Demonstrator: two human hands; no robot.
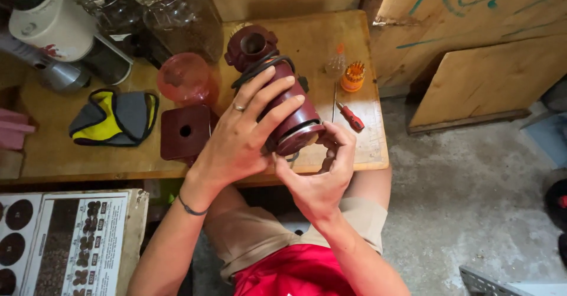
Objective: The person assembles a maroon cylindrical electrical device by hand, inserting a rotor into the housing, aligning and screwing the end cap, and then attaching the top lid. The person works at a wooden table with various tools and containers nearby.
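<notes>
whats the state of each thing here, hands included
left hand: wrapped over the dark red grinder body, gripping
right hand: fingers at the grinder's metal end
dark red grinder body: off its base, held tilted, cord wound round it
square red base: detached, flat on table
pink hopper: removed, on table
red screwdriver: lying unused
glass jars: upright, lidded

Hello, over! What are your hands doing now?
Left hand grips dark red grinder body. Right hand at its metal end. Red screwdriver lies beside.
</notes>
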